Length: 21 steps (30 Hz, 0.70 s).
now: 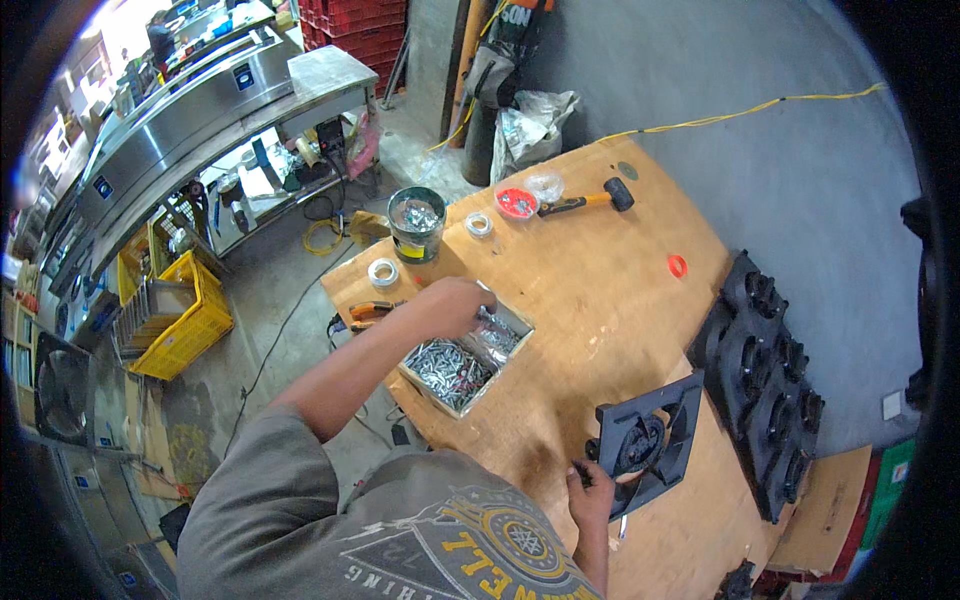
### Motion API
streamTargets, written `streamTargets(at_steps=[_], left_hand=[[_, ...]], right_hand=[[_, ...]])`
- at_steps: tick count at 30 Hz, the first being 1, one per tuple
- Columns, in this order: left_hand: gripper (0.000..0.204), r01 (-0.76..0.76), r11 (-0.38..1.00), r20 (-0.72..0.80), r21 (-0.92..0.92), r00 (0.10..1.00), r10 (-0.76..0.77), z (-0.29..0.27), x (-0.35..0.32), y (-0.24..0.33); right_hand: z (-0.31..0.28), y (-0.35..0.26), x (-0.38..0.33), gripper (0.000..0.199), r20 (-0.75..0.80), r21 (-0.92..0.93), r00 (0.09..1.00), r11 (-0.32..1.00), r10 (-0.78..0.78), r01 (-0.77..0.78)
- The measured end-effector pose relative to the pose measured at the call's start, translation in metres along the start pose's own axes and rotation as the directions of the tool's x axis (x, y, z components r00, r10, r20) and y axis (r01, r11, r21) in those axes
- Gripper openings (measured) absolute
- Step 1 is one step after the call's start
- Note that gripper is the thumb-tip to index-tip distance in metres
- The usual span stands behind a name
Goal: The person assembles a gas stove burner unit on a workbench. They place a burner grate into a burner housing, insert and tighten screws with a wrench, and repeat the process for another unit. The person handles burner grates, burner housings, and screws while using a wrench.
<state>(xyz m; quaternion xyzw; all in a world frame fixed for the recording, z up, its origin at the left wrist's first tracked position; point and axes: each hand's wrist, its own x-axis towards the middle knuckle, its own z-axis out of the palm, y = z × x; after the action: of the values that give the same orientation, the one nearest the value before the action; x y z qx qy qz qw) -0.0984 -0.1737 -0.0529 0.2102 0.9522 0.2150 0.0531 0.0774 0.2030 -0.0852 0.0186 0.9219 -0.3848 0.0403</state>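
Note:
My left hand (455,307) reaches over a wooden box (528,330) on the table. Its fingertips dip toward the far compartment, beside a clear plastic bag (488,345), and are partly hidden. The near compartment holds many small silver screws (448,372). To the right, my right hand (590,490) is beside the lower left edge of a black square frame (683,420) with a round black part (641,443) in its middle. The fingers there are curled together; what they pinch is too small to make out.
Pliers (370,312), two tape rolls (383,272), a dark green can (418,225), a red-filled tub (517,203) and a black-headed mallet (600,197) lie along the table's far side. Black castings (755,380) lean at the right by the wall. Yellow crates (185,318) stand left on the floor.

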Motion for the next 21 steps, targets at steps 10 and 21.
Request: streamTargets(at_steps=[10, 21], left_hand=[[0.022, 0.083, 0.990, 0.170, 0.110, 0.980, -0.101, 0.048, 0.042, 0.011], [0.045, 0.254, 0.938, 0.491, 0.236, 0.802, -0.341, 0.081, 0.089, 0.010]], right_hand=[[-0.007, 0.020, -0.009, 0.024, -0.030, -0.049, 0.999, 0.998, 0.034, -0.035], [0.008, 0.018, -0.004, 0.026, 0.043, -0.055, 0.998, 0.997, 0.051, -0.049]])
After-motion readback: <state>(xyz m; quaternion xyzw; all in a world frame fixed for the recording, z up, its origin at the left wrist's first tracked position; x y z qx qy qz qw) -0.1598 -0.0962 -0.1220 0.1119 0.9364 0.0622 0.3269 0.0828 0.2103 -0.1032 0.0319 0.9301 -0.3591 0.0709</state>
